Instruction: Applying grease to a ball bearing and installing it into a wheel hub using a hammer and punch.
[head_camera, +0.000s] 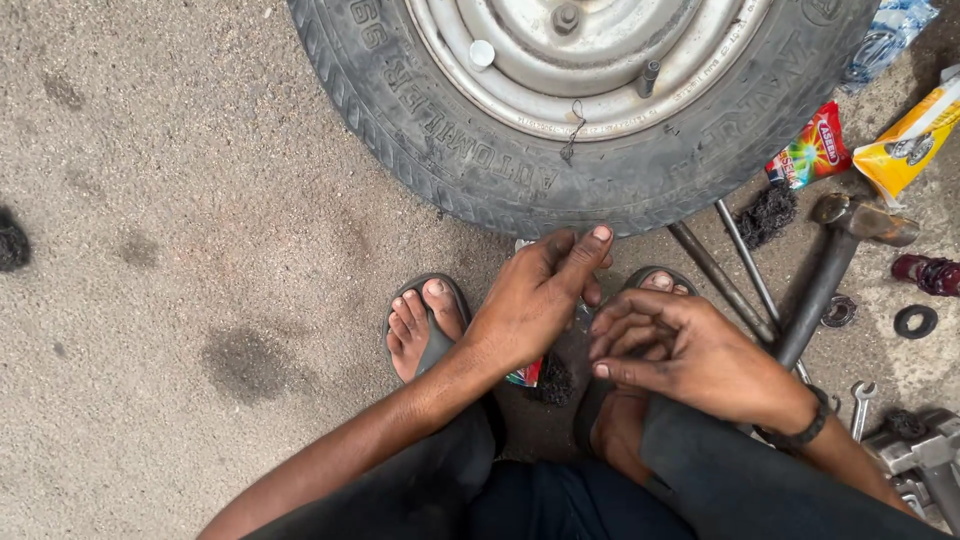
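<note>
My left hand (540, 298) hovers above my feet just below the edge of a black tyre (470, 165), fingers stretched toward the right and thumb raised close to the tread. A small colourful sachet (524, 374) shows beneath it, and I see nothing gripped in that hand. Beside it, my right hand (680, 350) has its fingers curled inward, with a dark band on the wrist. Its palm is hidden, so I cannot tell whether it holds anything. The tyre lies flat on a grey steel rim (545, 95) with a valve stem (648, 78).
My sandalled feet (425, 325) rest on the concrete. To the right lie two metal rods (722, 275), a hammer (828, 275), a spanner (860, 400), a rubber ring (915, 321), a red sachet (812, 150), a yellow packet (915, 135) and black fibre wads (768, 212).
</note>
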